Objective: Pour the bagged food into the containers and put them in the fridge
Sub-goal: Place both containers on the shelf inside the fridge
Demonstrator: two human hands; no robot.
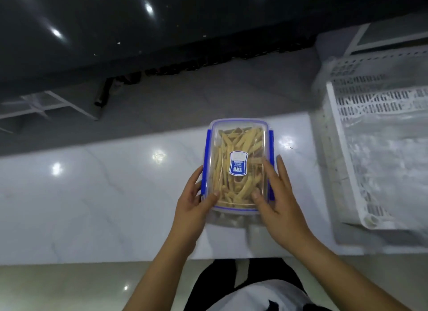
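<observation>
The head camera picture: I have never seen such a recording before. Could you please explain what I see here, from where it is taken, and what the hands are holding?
There is no machine here. A person wears one wide-angle camera on the head, so you look forward and down at their own two arms.

On a white marble-look counter stands a clear plastic container with a lid that has blue clips and a blue sticker. Inside are pale yellow food strips. The left hand and the right hand grip its near end from both sides, thumbs on the lid.

To the right stands a white perforated basket with crinkled clear plastic inside. Beyond the counter you see a grey floor and a dark glossy surface.
</observation>
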